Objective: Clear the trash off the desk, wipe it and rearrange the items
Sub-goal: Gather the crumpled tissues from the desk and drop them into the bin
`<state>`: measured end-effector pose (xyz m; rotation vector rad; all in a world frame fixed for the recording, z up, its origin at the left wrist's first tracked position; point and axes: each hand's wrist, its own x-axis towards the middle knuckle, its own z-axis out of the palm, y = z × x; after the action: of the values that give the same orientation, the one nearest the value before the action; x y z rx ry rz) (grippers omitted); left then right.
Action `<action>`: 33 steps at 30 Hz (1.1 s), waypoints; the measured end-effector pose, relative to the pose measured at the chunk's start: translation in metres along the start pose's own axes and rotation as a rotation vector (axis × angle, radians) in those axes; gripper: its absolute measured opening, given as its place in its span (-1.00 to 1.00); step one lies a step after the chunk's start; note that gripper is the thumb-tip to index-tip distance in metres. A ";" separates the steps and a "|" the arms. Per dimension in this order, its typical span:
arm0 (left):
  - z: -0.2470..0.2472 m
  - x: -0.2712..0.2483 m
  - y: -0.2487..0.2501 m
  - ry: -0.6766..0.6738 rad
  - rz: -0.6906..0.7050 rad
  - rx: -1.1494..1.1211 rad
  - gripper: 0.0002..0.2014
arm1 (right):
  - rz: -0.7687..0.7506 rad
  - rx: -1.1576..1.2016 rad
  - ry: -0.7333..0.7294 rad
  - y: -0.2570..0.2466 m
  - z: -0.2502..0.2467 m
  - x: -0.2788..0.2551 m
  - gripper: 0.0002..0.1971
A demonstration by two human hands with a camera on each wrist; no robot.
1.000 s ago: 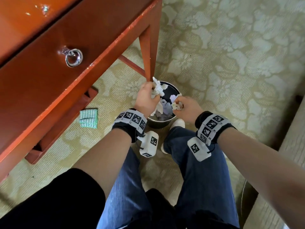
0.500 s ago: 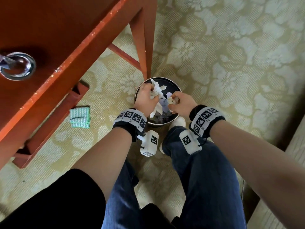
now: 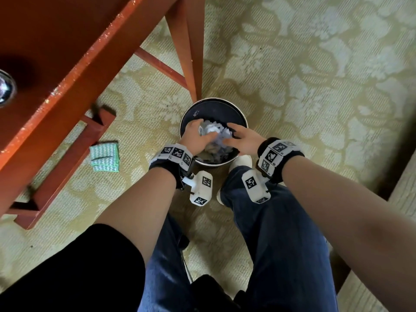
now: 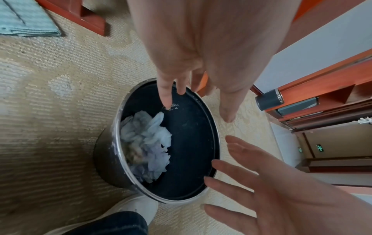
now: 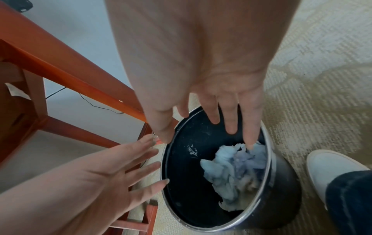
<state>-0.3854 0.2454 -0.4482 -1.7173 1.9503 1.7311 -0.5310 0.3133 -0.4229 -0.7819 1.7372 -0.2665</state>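
Observation:
A round black trash bin (image 3: 213, 101) stands on the carpet by the desk leg (image 3: 191, 52). Crumpled white paper (image 3: 212, 129) lies inside it, seen also in the left wrist view as paper (image 4: 145, 146) and in the right wrist view as paper (image 5: 235, 171). My left hand (image 3: 195, 136) hovers over the bin's left side with fingers spread and holds nothing. My right hand (image 3: 243, 140) hovers over the right side, fingers also straight and empty. A folded green-and-white cloth (image 3: 104, 158) lies on the carpet under the desk.
The red-brown desk (image 3: 67, 52) overhangs at upper left, its crossbars (image 3: 162, 66) low near the bin. My white shoe (image 3: 240, 162) stands against the bin's near side. Patterned carpet stretches to the right.
Both hands gripped crumpled paper above the bin before; they have opened, and the paper now lies in the bin. The hands sit lower over the rim.

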 end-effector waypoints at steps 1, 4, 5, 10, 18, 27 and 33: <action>0.000 -0.001 -0.002 0.006 0.028 0.011 -0.50 | -0.003 -0.002 0.002 0.000 0.000 -0.002 -0.31; 0.000 -0.009 0.000 0.017 0.054 0.026 -0.46 | -0.020 0.005 0.004 0.000 0.001 -0.005 -0.39; 0.000 -0.010 0.000 0.031 0.055 0.014 -0.45 | -0.027 -0.001 0.014 -0.001 0.001 -0.005 -0.40; -0.003 -0.020 0.004 0.060 0.044 -0.029 -0.51 | 0.001 -0.044 0.063 -0.006 0.000 -0.011 -0.38; -0.009 -0.044 0.007 0.094 0.012 0.008 -0.39 | -0.039 -0.005 0.082 -0.016 0.008 -0.040 -0.38; -0.022 -0.104 0.014 0.221 0.048 -0.041 -0.43 | -0.145 -0.007 0.159 -0.022 0.013 -0.100 -0.39; -0.031 -0.162 0.022 0.214 0.162 0.047 -0.51 | -0.257 -0.045 0.150 -0.032 0.038 -0.156 -0.44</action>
<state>-0.3184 0.3281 -0.3209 -1.8440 2.2575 1.5884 -0.4649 0.3948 -0.2966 -1.0424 1.7864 -0.4705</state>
